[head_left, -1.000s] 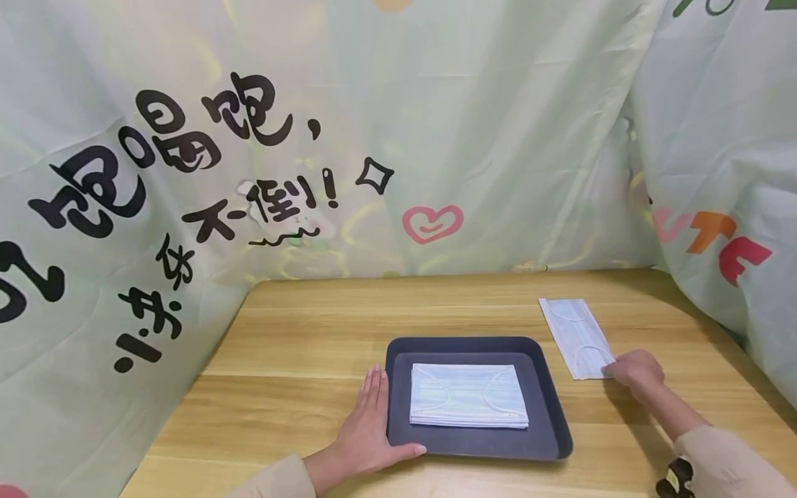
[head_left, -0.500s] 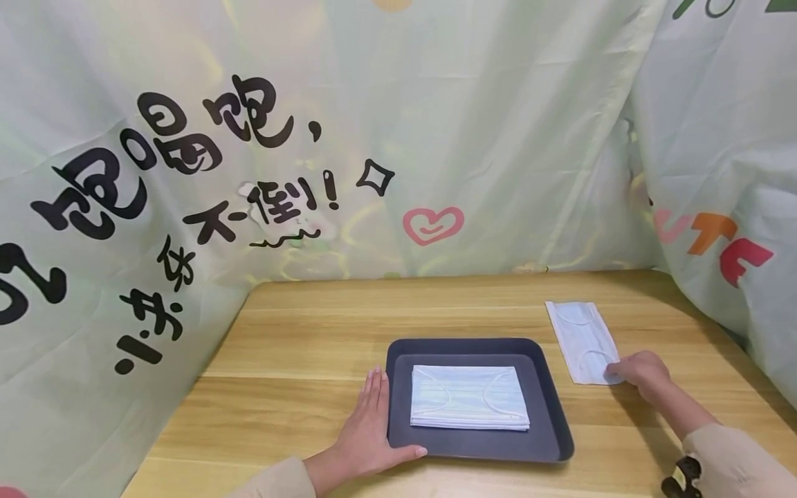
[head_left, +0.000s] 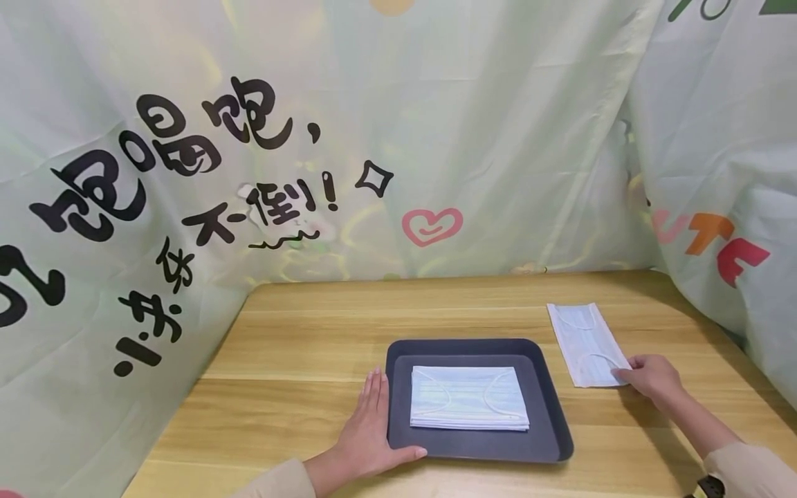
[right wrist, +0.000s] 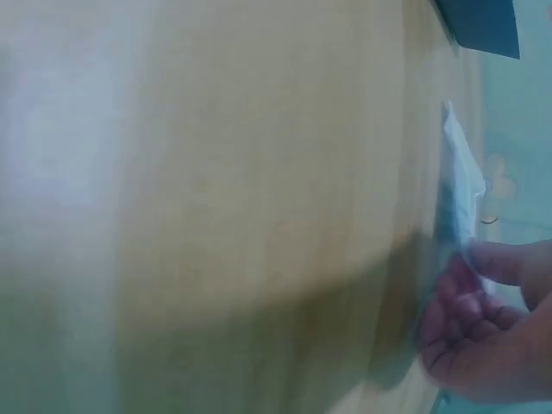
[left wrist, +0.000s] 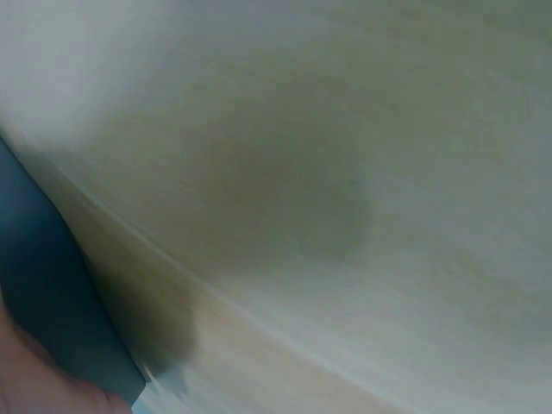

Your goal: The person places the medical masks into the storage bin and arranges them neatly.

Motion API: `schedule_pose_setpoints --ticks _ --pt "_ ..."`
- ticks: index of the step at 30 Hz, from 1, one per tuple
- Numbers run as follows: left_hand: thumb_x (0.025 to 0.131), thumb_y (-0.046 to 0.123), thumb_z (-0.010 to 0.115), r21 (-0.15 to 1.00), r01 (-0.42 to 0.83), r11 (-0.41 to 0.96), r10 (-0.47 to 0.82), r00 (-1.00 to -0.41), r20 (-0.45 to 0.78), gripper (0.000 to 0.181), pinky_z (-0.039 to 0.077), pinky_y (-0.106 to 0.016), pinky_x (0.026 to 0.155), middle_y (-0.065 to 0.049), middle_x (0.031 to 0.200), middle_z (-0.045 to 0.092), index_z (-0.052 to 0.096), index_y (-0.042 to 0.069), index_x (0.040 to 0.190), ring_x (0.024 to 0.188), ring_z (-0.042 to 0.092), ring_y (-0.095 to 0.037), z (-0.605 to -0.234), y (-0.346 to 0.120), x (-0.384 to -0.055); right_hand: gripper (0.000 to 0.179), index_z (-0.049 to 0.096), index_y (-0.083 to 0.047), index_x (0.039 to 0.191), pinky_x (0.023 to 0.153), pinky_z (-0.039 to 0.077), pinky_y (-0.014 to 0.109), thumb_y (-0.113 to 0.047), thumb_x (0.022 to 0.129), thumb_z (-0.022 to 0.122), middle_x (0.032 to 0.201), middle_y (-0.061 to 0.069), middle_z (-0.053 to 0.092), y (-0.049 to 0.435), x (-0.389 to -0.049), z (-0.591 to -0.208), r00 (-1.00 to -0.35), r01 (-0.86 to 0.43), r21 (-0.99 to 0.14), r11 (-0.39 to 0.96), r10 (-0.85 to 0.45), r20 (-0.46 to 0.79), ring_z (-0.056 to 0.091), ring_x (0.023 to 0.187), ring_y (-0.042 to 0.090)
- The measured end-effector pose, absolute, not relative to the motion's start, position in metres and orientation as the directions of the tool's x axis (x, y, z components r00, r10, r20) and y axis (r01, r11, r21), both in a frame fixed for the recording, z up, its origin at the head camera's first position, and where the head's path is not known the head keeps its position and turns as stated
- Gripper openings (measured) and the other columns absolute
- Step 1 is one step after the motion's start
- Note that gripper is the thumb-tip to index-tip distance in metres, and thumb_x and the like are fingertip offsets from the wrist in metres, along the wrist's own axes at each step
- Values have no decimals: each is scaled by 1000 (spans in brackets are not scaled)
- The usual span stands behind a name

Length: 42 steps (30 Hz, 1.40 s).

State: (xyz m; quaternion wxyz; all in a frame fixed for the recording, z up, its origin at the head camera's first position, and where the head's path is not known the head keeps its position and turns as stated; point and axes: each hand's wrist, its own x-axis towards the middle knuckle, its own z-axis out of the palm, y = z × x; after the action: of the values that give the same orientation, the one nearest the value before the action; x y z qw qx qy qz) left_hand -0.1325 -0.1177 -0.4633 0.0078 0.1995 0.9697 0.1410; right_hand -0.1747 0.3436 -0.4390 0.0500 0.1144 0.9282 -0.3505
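In the head view a dark grey tray (head_left: 548, 415) lies on the wooden table, with a neat stack of light blue face masks (head_left: 467, 398) on it. My left hand (head_left: 367, 432) rests against the tray's left side, fingers straight along the edge and thumb at the front rim. To the tray's right, my right hand (head_left: 652, 377) pinches the near right corner of a single face mask (head_left: 588, 344) between thumb and fingers. The right wrist view shows that mask (right wrist: 463, 172) edge-on, slightly raised at the held end.
A printed cloth (head_left: 498, 152) with black characters and a pink heart hangs behind and beside the table. Bare wood of the table (head_left: 299, 346) shows left of the tray and behind it.
My right hand has drawn the single mask slightly to the right and nearer, keeping its pinch on the corner. The left hand, tray and stack have stayed put.
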Motion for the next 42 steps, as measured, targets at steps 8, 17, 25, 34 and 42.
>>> schedule_pose_setpoints --ticks 8,17,25,34,42 --pt "66 80 53 290 380 878 382 -923 50 125 24 -47 113 -28 152 11 13 -9 145 142 11 -39 -464 -118 -131 32 57 17 96 51 36 23 -14 90 53 66 16 63 336 -171 -444 -953 129 -629 767 272 136 48 55 9" --pt "67 81 51 273 386 881 387 -921 54 125 25 -46 113 -29 152 12 13 -9 145 142 11 -39 -463 -118 -132 23 61 8 95 48 30 12 -13 89 56 52 -34 34 324 -176 -434 -793 89 -755 650 505 341 32 51 -12" --pt "68 81 51 272 394 878 400 -916 35 124 24 -46 113 -29 152 10 12 -9 145 142 11 -40 -462 -117 -133 15 57 -12 70 50 24 6 -6 79 67 52 -40 33 322 -178 -413 -675 -92 -767 635 526 517 30 51 -16" --pt "68 80 52 271 387 882 394 -919 27 124 24 -46 113 -29 152 10 12 -9 145 142 10 -40 -461 -118 -133 8 62 3 82 50 22 11 -3 79 66 59 -38 30 319 -175 -397 -676 -208 -633 746 358 644 27 55 -15" --pt "67 80 53 288 379 880 386 -922 31 125 24 -46 113 -28 152 10 13 -8 145 142 10 -39 -462 -118 -133 11 63 -10 78 52 26 5 0 79 67 65 -46 38 316 -175 -390 -672 -235 -652 721 364 645 32 54 -18"
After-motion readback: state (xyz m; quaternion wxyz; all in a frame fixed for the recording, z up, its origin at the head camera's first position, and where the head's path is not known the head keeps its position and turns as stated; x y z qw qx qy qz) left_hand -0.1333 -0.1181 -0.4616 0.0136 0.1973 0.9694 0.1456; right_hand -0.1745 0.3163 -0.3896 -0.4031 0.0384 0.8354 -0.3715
